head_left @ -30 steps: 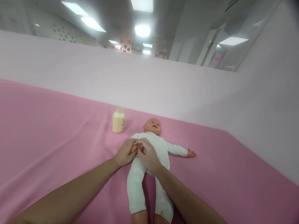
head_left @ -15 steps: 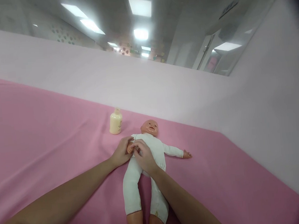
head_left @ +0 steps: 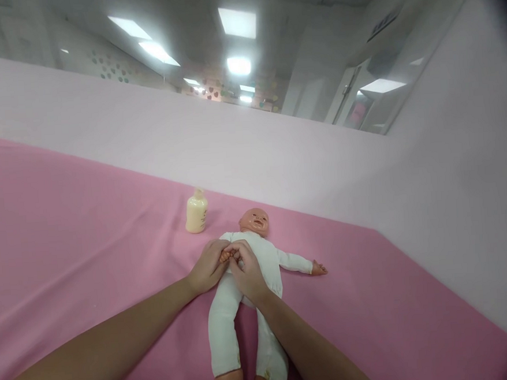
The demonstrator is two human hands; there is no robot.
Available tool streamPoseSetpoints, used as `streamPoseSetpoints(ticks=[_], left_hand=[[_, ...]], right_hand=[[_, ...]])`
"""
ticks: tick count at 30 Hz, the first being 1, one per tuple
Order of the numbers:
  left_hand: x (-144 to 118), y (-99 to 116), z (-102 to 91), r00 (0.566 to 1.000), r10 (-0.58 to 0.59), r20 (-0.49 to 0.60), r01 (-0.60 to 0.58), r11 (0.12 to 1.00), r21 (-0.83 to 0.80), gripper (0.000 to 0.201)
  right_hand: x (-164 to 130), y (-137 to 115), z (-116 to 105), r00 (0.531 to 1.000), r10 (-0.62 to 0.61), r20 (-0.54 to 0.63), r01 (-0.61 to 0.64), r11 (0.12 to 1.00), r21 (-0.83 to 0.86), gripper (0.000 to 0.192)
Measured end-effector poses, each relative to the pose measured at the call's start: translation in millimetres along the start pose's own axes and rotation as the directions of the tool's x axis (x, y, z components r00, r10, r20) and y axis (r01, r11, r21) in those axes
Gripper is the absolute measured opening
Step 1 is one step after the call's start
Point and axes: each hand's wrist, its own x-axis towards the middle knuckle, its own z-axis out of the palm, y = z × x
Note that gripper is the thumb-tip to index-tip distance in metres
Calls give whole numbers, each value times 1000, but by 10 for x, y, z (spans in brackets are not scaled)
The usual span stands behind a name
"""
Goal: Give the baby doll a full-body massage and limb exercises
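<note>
pale wall (head_left: 286,159) ran behind and down the right side; bright lights showed in a glassy panel (head_left: 303,30) above it. pink-covered bench (head_left: 374,297): far edge met the wall, one corner stood to the right; cloth spread wide leftward, with a good stretch rightward too, giving sideways room. doll (head_left: 267,264), in white clothing, lay on its back near the far edge, head toward the wall, legs cut off by the bottom of view, one arm stretched rightward. both forearms slanted inward from below. left hand (head_left: 207,268): at the doll's side, fingers curled, grasping the end of its bent arm. right hand (head_left: 248,274): over the torso, wrist bent, thumb and fingers pinched at the same place; contact partly hidden. bottle (head_left: 197,214): cream, upright, left of the doll's head, touching neither hand. doll's hand (head_left: 226,255): held between both hands, small fingers showing.
</note>
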Motion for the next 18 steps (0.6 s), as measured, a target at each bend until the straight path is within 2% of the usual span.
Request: streamPoseSetpoints(ticks=[4, 8, 12, 15, 18], left_hand=[[-8, -49, 3, 1000, -4, 6, 5, 1000, -30, 29], [-27, -192, 32, 998, -65, -26, 66, 998, 19, 37], [-40, -247, 45, 994, -78, -79, 84, 993, 80, 31], [-49, -210, 42, 997, -11, -81, 21, 992, 128, 26], [-60, -182, 43, 990, 28, -140, -5, 987, 163, 29]], right_hand=[[4, -30, 0, 1000, -9, -7, 10, 1000, 8, 28], [0, -78, -15, 998, -56, -1, 56, 998, 14, 26], [-7, -72, -17, 996, -85, 9, 86, 996, -20, 26], [-15, -12, 11, 1000, -11, 10, 11, 999, -34, 23], [-23, 63, 48, 992, 127, -5, -127, 991, -35, 25]])
